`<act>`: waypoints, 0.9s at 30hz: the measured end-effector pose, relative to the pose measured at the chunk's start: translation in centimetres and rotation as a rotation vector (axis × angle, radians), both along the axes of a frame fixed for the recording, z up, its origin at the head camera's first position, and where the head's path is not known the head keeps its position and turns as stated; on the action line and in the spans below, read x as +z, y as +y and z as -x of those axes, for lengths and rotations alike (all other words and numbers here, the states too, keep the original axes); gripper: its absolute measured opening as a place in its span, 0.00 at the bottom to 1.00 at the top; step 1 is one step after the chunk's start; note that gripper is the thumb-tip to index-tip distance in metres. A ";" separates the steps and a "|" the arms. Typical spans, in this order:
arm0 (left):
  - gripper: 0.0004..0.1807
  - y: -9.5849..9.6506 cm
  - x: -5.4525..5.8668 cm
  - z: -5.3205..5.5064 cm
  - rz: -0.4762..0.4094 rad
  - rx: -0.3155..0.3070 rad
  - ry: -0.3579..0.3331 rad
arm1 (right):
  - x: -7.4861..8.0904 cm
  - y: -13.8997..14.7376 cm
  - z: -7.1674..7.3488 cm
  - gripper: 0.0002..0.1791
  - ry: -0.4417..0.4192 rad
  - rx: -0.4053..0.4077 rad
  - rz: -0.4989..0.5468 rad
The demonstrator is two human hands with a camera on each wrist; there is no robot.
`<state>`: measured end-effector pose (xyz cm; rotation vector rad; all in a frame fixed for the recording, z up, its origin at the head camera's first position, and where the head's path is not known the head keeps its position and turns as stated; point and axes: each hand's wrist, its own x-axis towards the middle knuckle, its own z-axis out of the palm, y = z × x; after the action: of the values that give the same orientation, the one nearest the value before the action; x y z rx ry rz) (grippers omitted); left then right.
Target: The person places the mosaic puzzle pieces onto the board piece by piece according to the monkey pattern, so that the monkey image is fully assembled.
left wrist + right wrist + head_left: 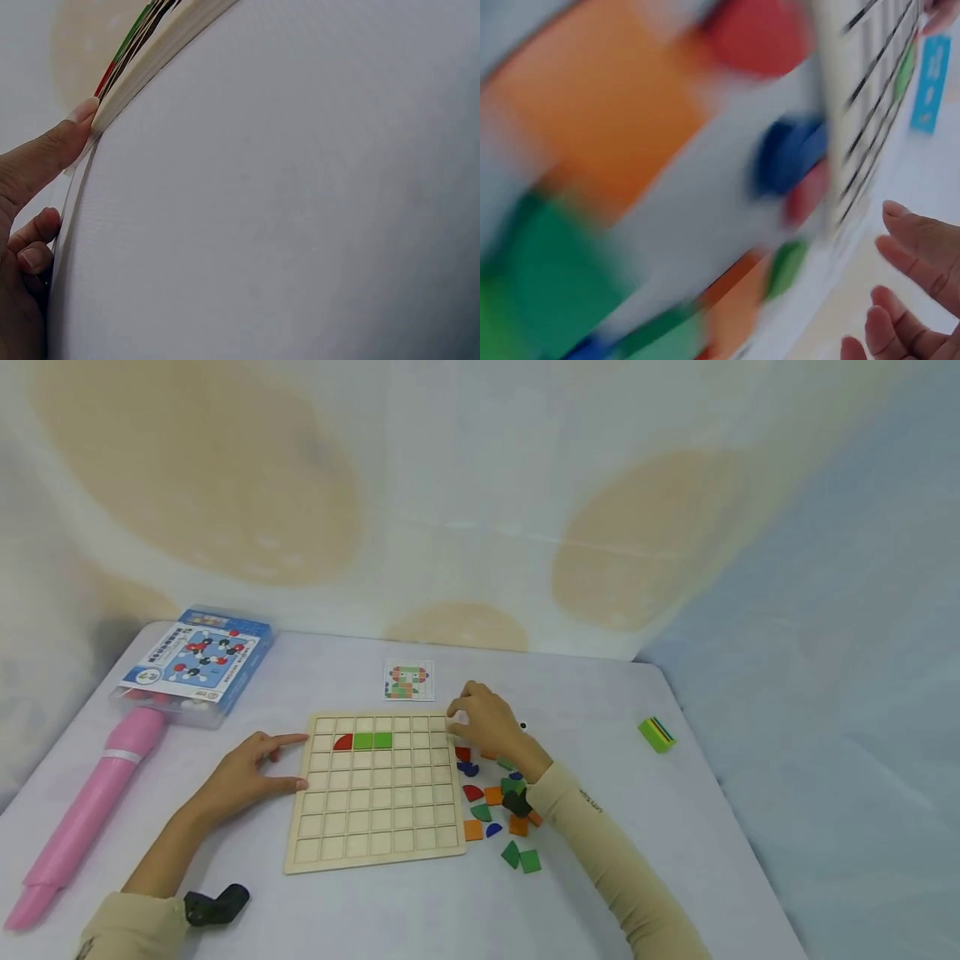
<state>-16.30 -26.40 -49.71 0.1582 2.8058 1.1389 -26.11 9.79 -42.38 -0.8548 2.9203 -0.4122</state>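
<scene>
A wooden grid board (375, 818) lies on the table. In its second row sit a red quarter-round piece (343, 742) and two green squares (372, 741) side by side. My left hand (243, 775) is at the board's left edge, thumb and forefinger spread and touching the rim. In the left wrist view the thumb (56, 146) lies on the rim, and the other fingers bend below it. My right hand (483, 720) hovers by the top right corner. The right wrist view shows its fingers (911, 330) apart, with nothing between them.
Loose red, orange, blue and green pieces (492, 795) lie right of the board, partly under the right forearm. A pattern card (408, 681) lies behind the board. A boxed molecule set (198, 660) and pink tube (93, 810) are at left; a green bundle (657, 735) is at right.
</scene>
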 end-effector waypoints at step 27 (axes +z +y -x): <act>0.42 -0.2 -0.1 0.0 -0.045 0.001 0.000 | -0.9 -4.9 -0.5 0.15 0.050 0.228 -0.140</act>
<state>-16.27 -26.56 -49.80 0.1603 2.7817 1.2029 -25.57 4.89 -43.33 -1.1740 2.8090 -0.1700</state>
